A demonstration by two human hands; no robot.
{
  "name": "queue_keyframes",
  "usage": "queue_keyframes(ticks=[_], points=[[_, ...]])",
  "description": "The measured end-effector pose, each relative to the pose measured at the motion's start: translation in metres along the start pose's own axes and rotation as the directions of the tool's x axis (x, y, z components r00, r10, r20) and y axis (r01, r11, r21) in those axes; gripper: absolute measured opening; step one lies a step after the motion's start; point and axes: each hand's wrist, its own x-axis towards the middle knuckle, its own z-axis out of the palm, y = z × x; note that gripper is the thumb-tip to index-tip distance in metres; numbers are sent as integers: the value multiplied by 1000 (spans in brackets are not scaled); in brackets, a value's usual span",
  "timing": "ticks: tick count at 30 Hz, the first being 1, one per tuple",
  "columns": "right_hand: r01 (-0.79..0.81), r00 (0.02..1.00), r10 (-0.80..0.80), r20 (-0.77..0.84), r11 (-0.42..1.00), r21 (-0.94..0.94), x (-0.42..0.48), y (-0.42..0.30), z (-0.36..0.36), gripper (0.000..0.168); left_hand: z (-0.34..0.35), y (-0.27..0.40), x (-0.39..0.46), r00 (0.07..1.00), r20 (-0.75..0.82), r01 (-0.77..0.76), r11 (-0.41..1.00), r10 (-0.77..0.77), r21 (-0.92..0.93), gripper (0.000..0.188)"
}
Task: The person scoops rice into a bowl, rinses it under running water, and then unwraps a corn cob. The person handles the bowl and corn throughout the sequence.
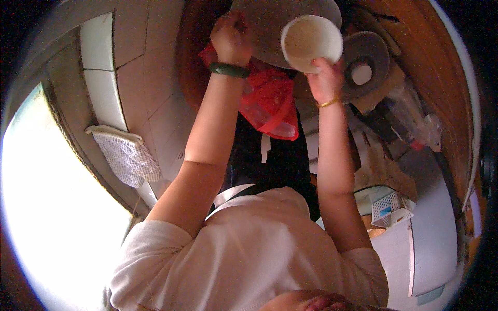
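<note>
My right hand (326, 81) grips a white bowl (337, 46) by its near rim and side, the thumb over the edge. Pale tan contents, too blurred to name, lie in it. To its left my left hand (232, 38) has its fingers curled, over or beside a large grey rounded surface (264, 39); whether it holds anything is unclear. A red plastic bag (272, 103) hangs below that wrist, over my dark trousers (280, 167). The left wrist wears a dark green bangle (228, 70), the right a gold-coloured one (328, 102).
Right of the bowl sits a grey rounded container (377, 50) with a white round thing (361, 74) in it. Clear plastic wrapping (424, 124) lies farther right. A white perforated basket (391, 210) is at lower right. At left, a white mesh cloth (124, 153) hangs by a bright opening.
</note>
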Motion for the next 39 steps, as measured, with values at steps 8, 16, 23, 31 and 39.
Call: queue_keyframes(ticks=[8, 16, 23, 31, 39], points=[[55, 998, -54, 11, 968, -247, -16, -16, -26, 65, -56, -126, 95, 816, 573, -541, -454, -79, 708, 41], [11, 993, -31, -114, 984, -177, -40, -15, -50, 68, -74, -162, 99, 774, 625, -601, -193, 105, 776, 49], [43, 995, -53, -81, 991, -128, -48, -19, -57, 66, 4, -77, 70, 933, 343, -357, -162, -106, 920, 53], [56, 991, -73, -110, 988, -143, -54, -18, -68, 65, -11, -73, 52, 891, 389, -450, -340, -234, 826, 48], [63, 994, -80, -74, 976, -210, -60, -18, -67, 66, 15, -126, 29, 828, 398, -559, -533, -395, 635, 40]])
